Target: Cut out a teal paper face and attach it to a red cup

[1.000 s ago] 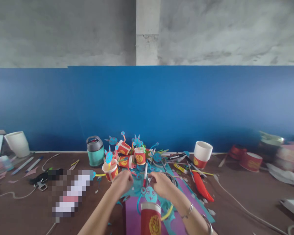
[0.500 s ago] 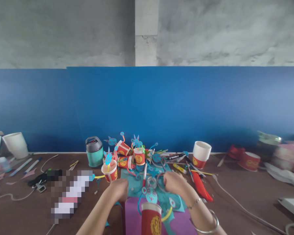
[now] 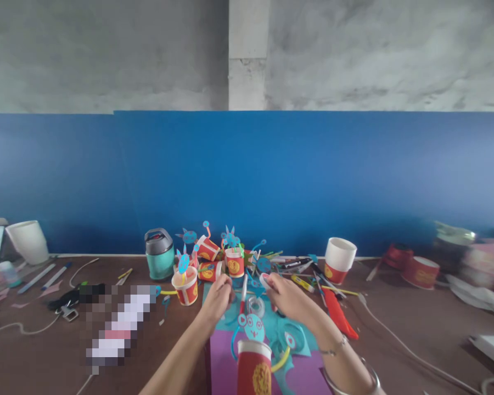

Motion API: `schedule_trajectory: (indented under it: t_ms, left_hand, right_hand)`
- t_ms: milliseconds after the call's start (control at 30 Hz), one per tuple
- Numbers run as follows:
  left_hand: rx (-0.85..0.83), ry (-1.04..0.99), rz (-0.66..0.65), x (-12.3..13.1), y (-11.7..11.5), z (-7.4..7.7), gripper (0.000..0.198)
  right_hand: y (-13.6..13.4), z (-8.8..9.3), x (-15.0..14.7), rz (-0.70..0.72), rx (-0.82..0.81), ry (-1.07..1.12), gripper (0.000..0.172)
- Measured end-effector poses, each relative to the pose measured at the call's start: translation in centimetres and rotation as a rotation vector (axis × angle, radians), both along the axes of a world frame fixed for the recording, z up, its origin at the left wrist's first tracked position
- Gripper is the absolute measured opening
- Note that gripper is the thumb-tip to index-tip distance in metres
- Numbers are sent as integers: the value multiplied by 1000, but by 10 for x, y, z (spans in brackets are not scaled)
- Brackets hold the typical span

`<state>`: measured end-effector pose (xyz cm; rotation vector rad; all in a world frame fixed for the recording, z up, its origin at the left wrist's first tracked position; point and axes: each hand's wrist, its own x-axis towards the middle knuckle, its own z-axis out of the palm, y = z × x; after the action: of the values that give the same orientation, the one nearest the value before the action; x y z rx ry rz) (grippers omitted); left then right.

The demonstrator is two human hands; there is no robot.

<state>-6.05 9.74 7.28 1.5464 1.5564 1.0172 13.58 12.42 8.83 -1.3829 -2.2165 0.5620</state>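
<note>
My left hand [image 3: 217,299] is curled loosely over the teal paper sheet [image 3: 234,312], its fingertips close to a red-and-white pen [image 3: 243,293] standing beside it. My right hand [image 3: 283,296] is pinched on a small white piece [image 3: 264,280] near a clear tape roll [image 3: 256,306]. In front of me stands a red paper cup [image 3: 253,367] with a teal paper face [image 3: 254,327]. Behind the hands lies a heap of decorated red cups [image 3: 220,258] with teal cut-outs.
A teal lidded jar [image 3: 160,253] stands left of the heap. White cups [image 3: 340,259] [image 3: 27,241], red scissors [image 3: 340,314], pens [image 3: 45,277], a white cable [image 3: 403,345] and a purple sheet [image 3: 224,367] lie on the brown table. A blue panel [image 3: 271,175] backs it.
Both hands have moved forward and closer together toward the heap of cups. My right hand has lifted a small white piece off the tape area.
</note>
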Motion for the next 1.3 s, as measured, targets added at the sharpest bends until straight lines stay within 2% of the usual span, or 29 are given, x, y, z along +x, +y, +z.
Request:
schedule_trajectory:
  t_ms: [67,133,200,300,467,767,933,1167,1300]
  left_hand:
    - [6,-55,11,5,-3,2,18]
    - [83,-97,12,8,-5,3,17]
    - [187,-95,-11,10,-8,4,30]
    - [237,44,-78,14,-12,4,49]
    - [255,313,-108,19,-20,5,52]
    - [327,261,-32,20,-23,9,33]
    - [297,163,50,18,-18,5,20]
    - [341,101,49,14,-15,3,15]
    - [340,58,51,15,-15,4,15]
  right_hand:
    - [-5,5,-7,82,16,76,11]
    - [-10,9,-13,143,25,149,11]
    - [-14,11,-18,171,10,201,10]
    - [-16,13,-21,196,-28,237,7]
    - [-17,13,-21,204,-3,240,7]
    - [-16,11,-21,204,50,205,13]
    - [-18,12,-24,207,29,182,15]
    - [-22,15,-31,164,45,205,21]
    - [-23,13,-35,125,61,302,17]
